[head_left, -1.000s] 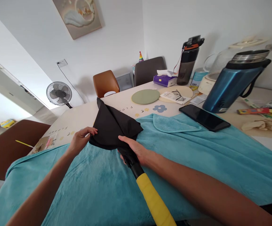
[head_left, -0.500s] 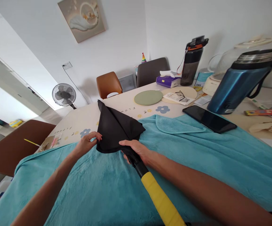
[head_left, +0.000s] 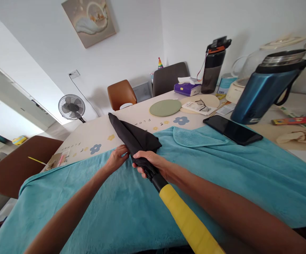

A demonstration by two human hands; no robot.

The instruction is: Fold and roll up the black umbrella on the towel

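A black folded umbrella with a yellow-wrapped handle lies slantwise over the table, its canopy end pointing away from me. My right hand is wrapped round the umbrella where the canopy meets the shaft, thumb on top. On the canopy's left side, my left hand is closed with its fingertips at the fabric edge; part of those fingers is hidden behind the cloth. A loose flap of canopy sticks out to the right beyond my right hand. Beneath everything is a teal blanket.
Right of the umbrella lies a black phone on the blanket's edge. Behind it stand a blue thermos, a dark water bottle and a purple box. A green round mat and glasses are farther back. A brown chair is at left.
My left hand has moved right, bringing the left canopy panel in against the shaft. The canopy is now narrower on that side. My right hand keeps its hold.
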